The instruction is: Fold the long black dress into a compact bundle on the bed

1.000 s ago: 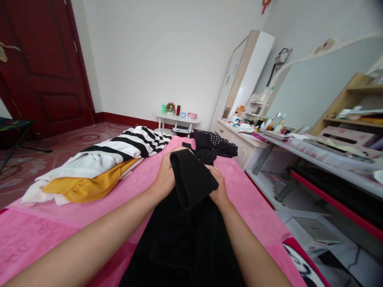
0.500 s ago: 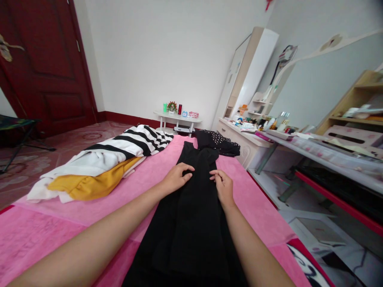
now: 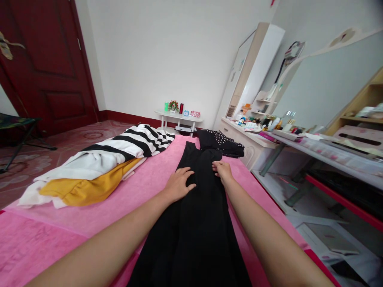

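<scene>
At the far left stood a dark red door [image 3: 50, 67], with a folding stool [image 3: 18, 123] near it on the patterned floor. On the left half of the pink blanket [image 3: 143, 187] lay a heap of clothes: a black-and-white striped top [image 3: 134, 141] over a white garment [image 3: 86, 165], with a yellow one [image 3: 86, 187] tucked beneath at the near edge.

Near the middle, the left hand [image 3: 178, 184] lay palm down on the left edge of the black garment [image 3: 194, 227], its fingers spread slightly apart and flat on the cloth, gripping nothing. The black garment itself stretched lengthwise along the blanket, from the near edge of the view up toward the far end of the bed, flat and narrow. Just to the right, the right hand [image 3: 223, 170] rested on the garment's right edge, a little farther off than the left, its fingers curled loosely together with the tips on the fabric; whether they pinched any cloth could not be told.

Beyond the hands, a second dark piece with pale dots [image 3: 221, 144] lay bunched at the far end of the blanket. Against the far wall sat a small white table [image 3: 179, 118] with small items. To the right ran a cluttered dresser [image 3: 254, 139] and a long shelf [image 3: 329, 151].
</scene>
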Tool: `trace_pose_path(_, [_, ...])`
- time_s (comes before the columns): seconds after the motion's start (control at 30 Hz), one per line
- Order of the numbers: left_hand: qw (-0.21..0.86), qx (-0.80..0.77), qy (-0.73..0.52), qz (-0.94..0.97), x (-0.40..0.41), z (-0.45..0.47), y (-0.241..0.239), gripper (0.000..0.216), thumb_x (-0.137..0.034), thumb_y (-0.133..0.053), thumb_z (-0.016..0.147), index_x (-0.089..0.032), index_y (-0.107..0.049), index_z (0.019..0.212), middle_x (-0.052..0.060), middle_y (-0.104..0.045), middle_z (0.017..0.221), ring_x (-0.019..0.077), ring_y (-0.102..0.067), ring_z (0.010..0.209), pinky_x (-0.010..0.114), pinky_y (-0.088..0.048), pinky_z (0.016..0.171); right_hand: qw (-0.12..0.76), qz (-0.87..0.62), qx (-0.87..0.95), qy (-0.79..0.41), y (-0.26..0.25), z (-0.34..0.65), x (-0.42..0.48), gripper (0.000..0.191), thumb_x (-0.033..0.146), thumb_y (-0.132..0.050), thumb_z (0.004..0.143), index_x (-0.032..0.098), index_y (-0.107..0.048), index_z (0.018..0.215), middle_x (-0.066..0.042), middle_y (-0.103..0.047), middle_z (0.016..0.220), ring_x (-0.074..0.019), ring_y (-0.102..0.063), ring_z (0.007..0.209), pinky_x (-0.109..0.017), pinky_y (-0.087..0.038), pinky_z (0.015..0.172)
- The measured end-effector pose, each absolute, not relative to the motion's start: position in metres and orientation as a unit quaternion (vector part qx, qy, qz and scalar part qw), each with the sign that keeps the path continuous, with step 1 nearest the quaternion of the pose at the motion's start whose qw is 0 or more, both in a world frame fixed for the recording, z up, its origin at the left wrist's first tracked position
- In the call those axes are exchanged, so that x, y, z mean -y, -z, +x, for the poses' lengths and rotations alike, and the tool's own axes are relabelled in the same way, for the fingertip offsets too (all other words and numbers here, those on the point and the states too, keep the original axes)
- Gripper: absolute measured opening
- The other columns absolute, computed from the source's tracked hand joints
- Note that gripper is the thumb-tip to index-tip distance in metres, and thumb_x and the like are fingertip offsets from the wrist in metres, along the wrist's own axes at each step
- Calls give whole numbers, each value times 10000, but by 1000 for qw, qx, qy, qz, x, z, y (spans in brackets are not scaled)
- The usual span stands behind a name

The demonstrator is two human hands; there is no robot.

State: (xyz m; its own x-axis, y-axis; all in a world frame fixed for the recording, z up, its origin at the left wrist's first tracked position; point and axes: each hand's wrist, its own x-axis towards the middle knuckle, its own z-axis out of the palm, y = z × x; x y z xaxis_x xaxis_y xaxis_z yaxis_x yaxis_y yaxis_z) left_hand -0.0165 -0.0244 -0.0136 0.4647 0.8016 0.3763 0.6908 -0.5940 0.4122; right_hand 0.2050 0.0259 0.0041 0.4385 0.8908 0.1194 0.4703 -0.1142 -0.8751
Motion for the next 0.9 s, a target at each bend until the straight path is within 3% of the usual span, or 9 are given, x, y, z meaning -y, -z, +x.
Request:
trace_pose_path(0.17, [121,-450,-257,847,27,-18,11,834,-772,-526,662,-245,-500,1308,90,-389,1452,330,-351,1313,506,-311,1055,417,-734,510,-168,-5,207,-52,219,381,-609,721,176,-638,651,-38,-668,670,-152,-616,618,-210,-422,514])
trace_pose_path(0.3, [129,-456,-252,844,27,-17,10,907,-837,-471,626,-249,-494,1315,85,-373,1463,333,-338,1320,510,-296,1061,385,-741,539,-111,-12,217,-59,77,241,-647,612,189,-626,561,-24,-666,661,-181,-625,705,-221,-414,587])
trace_pose_path(0.4, [131,-459,-250,843,27,-16,10,910,-852,-431,635,-253,-492,1318,82,-365,1468,328,-332,1322,514,-292,1060,377,-748,537,-98,-15,223,-63,143,293,-584,665,180,-636,594,-39,-664,647,-173,-614,633,-225,-402,539])
trace_pose_path(0.53, [135,-464,-239,842,28,-16,9,915,-864,-399,639,-263,-484,1325,82,-348,1478,328,-317,1331,520,-291,1059,352,-743,553,-135,-13,218,-74,270,403,-572,700,164,-643,597,-40,-631,551,-141,-548,463,-230,-363,447])
trace_pose_path(0.67, [135,-472,-233,839,29,-17,7,899,-854,-364,671,-264,-458,1344,82,-265,1518,328,-295,1346,524,-287,1061,350,-736,568,-114,-11,215,-82,159,326,-650,602,169,-642,574,-24,-632,572,-159,-578,555,-229,-358,487])
trace_pose_path(0.77, [136,-476,-226,839,28,-16,6,740,-746,-235,825,-280,-428,1367,57,-259,1523,301,-290,1353,519,-287,1060,370,-757,535,-58,-5,222,-78,158,327,-598,644,180,-637,603,-30,-651,647,-183,-603,653,-239,-372,535])
trace_pose_path(0.9, [116,-476,-209,846,26,-14,8,544,-540,-187,945,-291,-434,1362,28,-300,1509,261,-327,1327,485,-328,1035,299,-808,507,-17,9,225,-68,92,298,-593,655,209,-614,662,-15,-649,696,-196,-601,683,-258,-375,559])
